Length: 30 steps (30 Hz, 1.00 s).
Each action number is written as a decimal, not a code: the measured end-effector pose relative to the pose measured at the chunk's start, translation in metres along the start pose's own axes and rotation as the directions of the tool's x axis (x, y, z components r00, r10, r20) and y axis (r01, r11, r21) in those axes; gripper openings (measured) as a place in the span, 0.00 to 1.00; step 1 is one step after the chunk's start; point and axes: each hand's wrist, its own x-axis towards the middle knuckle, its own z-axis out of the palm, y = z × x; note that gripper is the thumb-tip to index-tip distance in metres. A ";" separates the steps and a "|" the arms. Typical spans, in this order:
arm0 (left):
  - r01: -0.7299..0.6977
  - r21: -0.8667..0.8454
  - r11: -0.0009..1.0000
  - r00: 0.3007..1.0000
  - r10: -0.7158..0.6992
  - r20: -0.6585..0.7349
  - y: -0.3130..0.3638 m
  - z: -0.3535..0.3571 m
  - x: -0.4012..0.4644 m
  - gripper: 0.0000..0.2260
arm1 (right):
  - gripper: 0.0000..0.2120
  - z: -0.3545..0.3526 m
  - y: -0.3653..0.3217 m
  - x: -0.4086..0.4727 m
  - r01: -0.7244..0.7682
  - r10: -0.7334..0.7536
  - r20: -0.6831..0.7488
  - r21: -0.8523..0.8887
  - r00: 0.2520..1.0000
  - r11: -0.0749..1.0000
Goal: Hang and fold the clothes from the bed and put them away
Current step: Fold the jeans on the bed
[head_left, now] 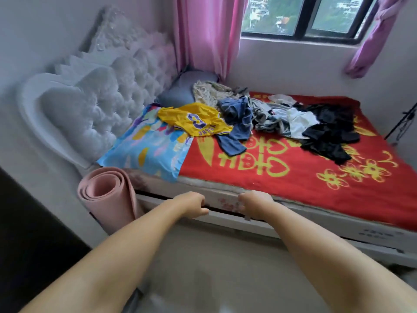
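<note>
The clothes [270, 118] lie in a loose heap across the middle of the frame, on the far half of the bed [293, 177], none of them folded. At the heap's left end a yellow jersey [196, 122] with a purple number is spread partly over a blue patterned pillow [146, 150]; just right of it are crumpled blue shorts [234, 123], then grey and white pieces, and at the right end a black garment [329, 129]. A pale printed cloth [209, 92] sits behind the jersey, touching a grey pillow [180, 89] at the headboard [97, 91]. All rest on a red blanket [316, 184] with yellow figures. At the lower centre both bare arms reach toward the near bed edge: the left hand [194, 203] is curled into a loose fist, holding nothing, and the right hand [255, 203] is likewise curled with fingers bent down, empty as far as can be seen. Both are well apart from the clothes. A rolled pink mat [106, 195] stands at the bed's left corner. Pink curtains [205, 32] and a window [302, 16] fill the top of the frame.
</note>
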 end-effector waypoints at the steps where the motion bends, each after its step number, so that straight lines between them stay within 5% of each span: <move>1: -0.017 -0.004 1.000 1.000 0.017 0.012 0.017 -0.002 0.013 0.18 | 0.14 0.000 0.022 0.000 -0.024 0.024 0.003 -0.004 1.000 1.000; 10: -0.099 -0.051 0.994 0.995 0.098 -0.022 0.134 -0.040 0.112 0.21 | 0.15 -0.004 0.184 0.017 -0.201 0.201 0.019 0.022 0.979 0.979; 20: -0.085 -0.048 0.995 0.996 0.084 -0.023 0.119 -0.083 0.233 0.23 | 0.16 -0.026 0.221 0.117 -0.143 0.143 0.010 0.015 0.990 0.990; 30: -0.135 -0.013 0.991 0.991 0.135 0.023 0.073 -0.160 0.400 0.21 | 0.16 -0.069 0.274 0.263 -0.248 0.247 0.018 0.088 0.969 0.965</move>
